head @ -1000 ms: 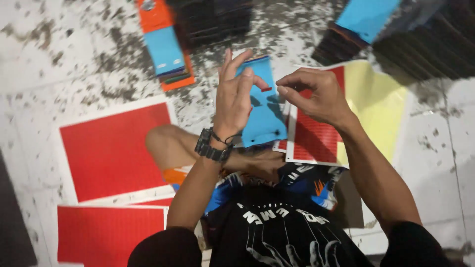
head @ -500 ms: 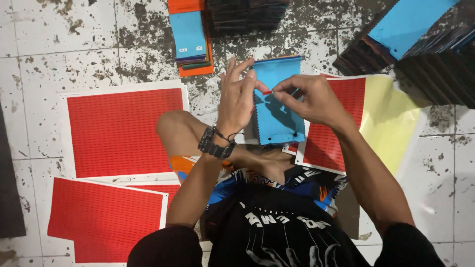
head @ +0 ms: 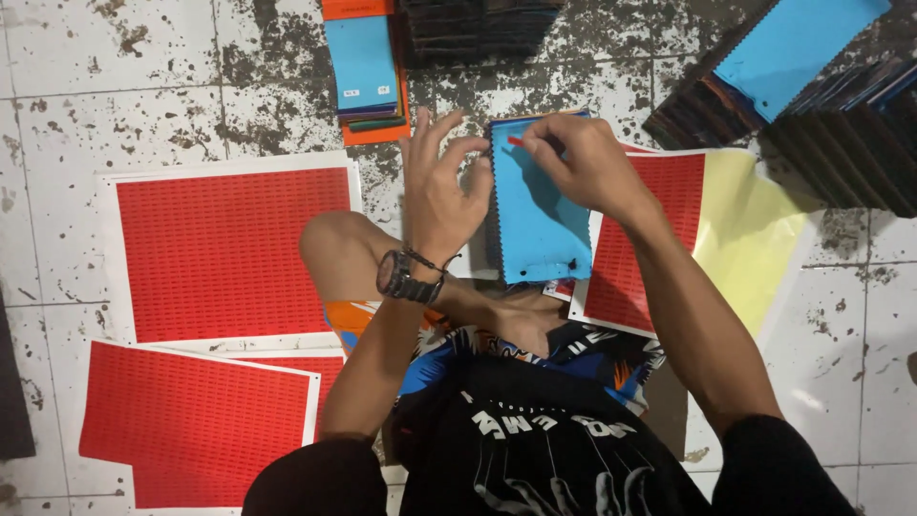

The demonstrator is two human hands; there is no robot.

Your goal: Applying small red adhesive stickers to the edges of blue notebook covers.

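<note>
While the person sits cross-legged on the speckled tile floor (head: 115,76), the blue swatch card (head: 540,215) rests over the raised knee, and it serves as the landmark here. Nearest the camera, below the card, are the black printed shirt (head: 535,449) and patterned shorts (head: 592,349). Left of the card lie 2 red sticker sheets: one sheet (head: 201,420) low by the person's hip, the other (head: 229,253) higher, just beside the bare knee.

The left hand (head: 439,186), with a dark wristwatch (head: 399,277) at the wrist, stands at the card's left edge; its grip is spread, fingers fanned, the thumb touching the zigzag-cut side. The right hand (head: 583,162) covers the card's top right corner, its grip pinching a small red sticker (head: 516,140) against the blue surface.

The card's long axis runs away from the person, its top edge pointing toward the far stacks, tilted slightly. Under it and to its right lies a third red sheet (head: 654,239) with yellow backing paper (head: 750,239) peeled open beyond it.

Beyond the card, a narrow stack of swatches (head: 363,67) topped in blue sits up and left, a dark stack (head: 478,29) straight ahead, and fanned dark swatch books (head: 812,96) with a blue top up right. Bare floor remains far left of the card and along the right edge.
</note>
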